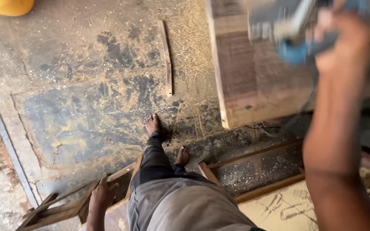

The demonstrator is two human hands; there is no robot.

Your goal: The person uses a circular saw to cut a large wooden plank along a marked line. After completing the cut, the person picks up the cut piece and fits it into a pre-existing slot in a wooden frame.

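Right hand [343, 47] is raised near the top right corner, fingers wrapped around a power tool [292, 30] with a grey metal body and blue housing; the tool is motion-blurred, so its type can't be made out. It sits above a wide wooden board [253, 81] of reddish-brown wood with paler edges, whose near end stands over the floor. Left hand [102, 194] is low at bottom left, fingers curled over the top edge of a wooden frame [65, 205] and gripping it. The frame is dark wood with lighter rails and lies close against the person's legs. A second framed panel [253, 171] sits to the right of the legs, dusted with sawdust. Bare feet [153, 125] stand on a concrete floor [73, 107] with sawdust scattered over dark patches. A thin wooden strip [166, 57] lies loose on the floor, well apart from the hands. A yellow object [7, 6] shows at top left, cropped
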